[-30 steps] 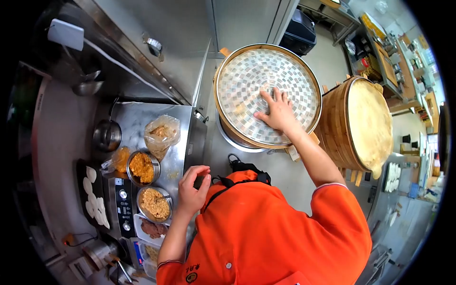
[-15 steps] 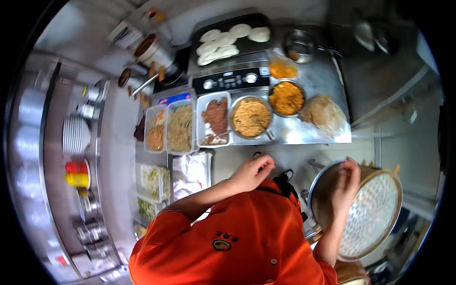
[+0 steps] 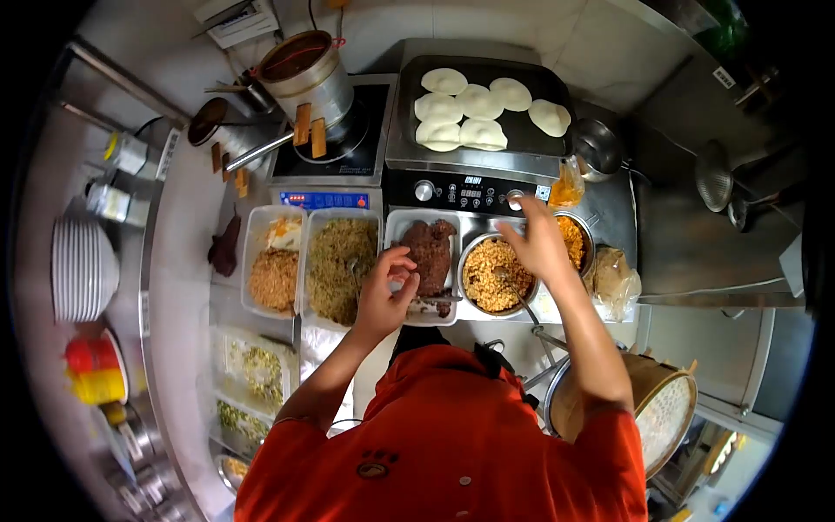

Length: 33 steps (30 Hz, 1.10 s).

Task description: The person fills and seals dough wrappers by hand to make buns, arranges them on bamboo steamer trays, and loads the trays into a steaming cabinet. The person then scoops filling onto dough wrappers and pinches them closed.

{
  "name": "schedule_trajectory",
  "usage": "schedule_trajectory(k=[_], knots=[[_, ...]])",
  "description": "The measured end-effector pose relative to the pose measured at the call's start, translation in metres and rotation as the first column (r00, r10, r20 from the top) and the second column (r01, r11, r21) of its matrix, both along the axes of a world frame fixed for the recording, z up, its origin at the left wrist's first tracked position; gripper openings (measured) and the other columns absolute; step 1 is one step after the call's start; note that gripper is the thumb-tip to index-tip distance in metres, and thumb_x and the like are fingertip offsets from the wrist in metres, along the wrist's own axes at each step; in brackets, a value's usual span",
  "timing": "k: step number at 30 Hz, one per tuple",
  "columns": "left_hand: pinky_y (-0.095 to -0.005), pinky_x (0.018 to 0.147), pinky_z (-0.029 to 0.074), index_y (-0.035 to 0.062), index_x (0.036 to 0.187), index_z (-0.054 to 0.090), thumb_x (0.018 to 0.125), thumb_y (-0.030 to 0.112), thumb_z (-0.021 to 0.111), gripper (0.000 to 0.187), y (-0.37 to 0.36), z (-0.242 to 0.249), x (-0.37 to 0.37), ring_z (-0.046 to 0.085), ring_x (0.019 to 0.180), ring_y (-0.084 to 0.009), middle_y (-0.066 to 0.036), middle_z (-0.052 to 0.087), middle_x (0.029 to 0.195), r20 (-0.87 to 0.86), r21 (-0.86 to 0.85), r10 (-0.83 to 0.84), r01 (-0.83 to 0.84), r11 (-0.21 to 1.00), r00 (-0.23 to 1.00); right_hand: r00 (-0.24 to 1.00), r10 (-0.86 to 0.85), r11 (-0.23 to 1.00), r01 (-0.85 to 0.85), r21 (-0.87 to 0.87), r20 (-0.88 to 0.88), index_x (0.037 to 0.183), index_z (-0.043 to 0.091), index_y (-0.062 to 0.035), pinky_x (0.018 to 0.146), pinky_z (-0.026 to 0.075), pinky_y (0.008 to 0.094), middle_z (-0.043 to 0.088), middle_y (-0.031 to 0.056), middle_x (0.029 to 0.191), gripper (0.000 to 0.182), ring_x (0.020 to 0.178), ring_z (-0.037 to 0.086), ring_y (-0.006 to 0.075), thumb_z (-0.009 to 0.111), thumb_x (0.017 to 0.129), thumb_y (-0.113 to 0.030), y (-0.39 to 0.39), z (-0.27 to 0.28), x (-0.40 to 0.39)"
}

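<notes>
My right hand (image 3: 542, 245) reaches over the bowl of chopped yellow-brown filling (image 3: 489, 271), its fingertips right at the right knob (image 3: 515, 199) of the griddle's control panel. Its thumb is spread away from the fingers. Over the edge of the white tray of dark red-brown paste (image 3: 430, 252) hovers my left hand (image 3: 385, 293), fingers loosely curled and apart, nothing in them. Behind the panel, several pale flat dough rounds (image 3: 478, 103) lie on the black griddle (image 3: 522, 130).
Tubs of green-brown filling (image 3: 332, 265) and light brown filling (image 3: 272, 277) stand to the left. A pot (image 3: 306, 83) sits on the back-left hob. An orange filling bowl (image 3: 571, 242), plastic bag (image 3: 616, 283) and metal bowl (image 3: 597, 148) are at right. A large drum-shaped container (image 3: 648, 396) stands below.
The view has shifted closer to the counter. My right hand has moved from beside the drum-shaped container up to the griddle knob; my left hand has moved forward over the paste tray.
</notes>
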<state>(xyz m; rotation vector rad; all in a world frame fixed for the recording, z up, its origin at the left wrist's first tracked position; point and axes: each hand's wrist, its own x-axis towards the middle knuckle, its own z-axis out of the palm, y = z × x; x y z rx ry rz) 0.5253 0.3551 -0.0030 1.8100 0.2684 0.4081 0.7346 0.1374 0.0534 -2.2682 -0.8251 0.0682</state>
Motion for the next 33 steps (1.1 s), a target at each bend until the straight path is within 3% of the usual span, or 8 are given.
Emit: schedule_trajectory(k=[7,12,16,20,21,24,29,33], knots=[[-0.0345,0.087,0.054,0.0021,0.133,0.057,0.097,0.009,0.068,0.038,0.044,-0.002,-0.013,0.069,0.095,-0.0208,-0.010,0.070,0.110,-0.159,-0.079,-0.055,0.043,0.996,0.986,0.916,0.266,0.913,-0.139,-0.383,0.301,0.145,0.053,-0.0093,0.113,0.041,0.0495,0.053,0.0170,0.149,0.064,0.139,0.049,0.0359,0.077,0.089,-0.029,0.158,-0.053,0.091],[-0.0344,0.089,0.054,0.0025,0.128,0.059,0.097,0.008,0.067,0.033,0.060,-0.012,-0.035,0.069,0.098,-0.0205,-0.010,0.070,0.109,-0.205,-0.067,-0.020,0.007,0.998,0.978,0.863,0.339,0.935,-0.268,-0.231,0.375,0.108,0.072,-0.0049,0.094,0.054,0.0428,0.073,0.0177,0.112,0.019,0.106,0.068,0.0346,0.065,0.095,-0.018,0.170,-0.090,0.141],[-0.0343,0.085,0.055,0.0029,0.127,0.059,0.098,0.007,0.067,0.031,0.062,-0.015,-0.045,0.070,0.096,-0.0215,-0.011,0.070,0.109,-0.227,-0.066,0.058,-0.074,0.995,0.972,0.989,0.094,0.993,-0.084,-0.086,0.114,0.108,0.067,-0.0025,0.083,0.056,0.0487,0.072,0.0241,0.101,0.025,0.091,0.070,0.0422,0.060,0.102,-0.026,0.170,-0.060,0.150],[-0.0344,0.083,0.056,0.0026,0.126,0.059,0.098,0.007,0.067,0.030,0.058,-0.011,-0.045,0.070,0.095,-0.0213,-0.011,0.070,0.108,-0.270,-0.113,0.100,-0.135,0.984,0.958,0.788,0.429,0.900,-0.414,-0.136,0.442,0.112,0.073,-0.0044,0.086,0.057,0.0465,0.075,0.0193,0.105,0.039,0.098,0.070,0.0405,0.060,0.102,-0.040,0.156,-0.060,0.141],[-0.0340,0.082,0.056,0.0027,0.126,0.059,0.098,0.006,0.067,0.030,0.055,-0.006,-0.045,0.070,0.095,-0.0206,-0.011,0.070,0.107,-0.297,-0.144,0.118,-0.167,0.976,0.948,0.928,0.356,0.933,-0.348,-0.087,0.109,0.104,0.076,-0.0045,0.086,0.057,0.0462,0.075,0.0200,0.106,0.040,0.099,0.070,0.0394,0.060,0.102,-0.042,0.155,-0.051,0.144],[-0.0330,0.081,0.055,0.0028,0.126,0.059,0.098,0.006,0.067,0.029,0.048,-0.006,-0.039,0.070,0.093,-0.0192,-0.009,0.071,0.104,-0.308,-0.160,0.146,-0.203,0.966,0.940,0.974,0.090,0.994,-0.076,-0.075,0.206,0.104,0.075,-0.0011,0.088,0.057,0.0456,0.074,0.0219,0.108,0.040,0.101,0.070,0.0387,0.067,0.097,-0.040,0.174,-0.057,0.178],[-0.0300,0.084,0.053,0.0025,0.124,0.056,0.101,0.000,0.061,0.024,0.040,0.008,-0.034,0.066,0.097,-0.0139,-0.007,0.065,0.108,-0.241,-0.060,0.101,-0.119,0.991,0.965,0.974,0.182,0.935,-0.128,-0.330,0.138,0.127,0.066,-0.0030,0.101,0.054,0.0445,0.071,0.0222,0.118,0.053,0.114,0.065,0.0393,0.071,0.093,-0.043,0.239,-0.073,0.231],[-0.0293,0.082,0.053,0.0012,0.116,0.063,0.098,0.001,0.066,0.018,0.036,0.010,-0.049,0.066,0.092,-0.0150,-0.009,0.068,0.107,-0.307,-0.077,0.234,-0.269,0.960,0.922,0.971,-0.040,0.921,0.127,-0.369,0.234,0.132,0.061,-0.0011,0.105,0.050,0.0449,0.065,0.0210,0.130,0.067,0.125,0.060,0.0384,0.073,0.089,-0.052,0.262,-0.098,0.280]])
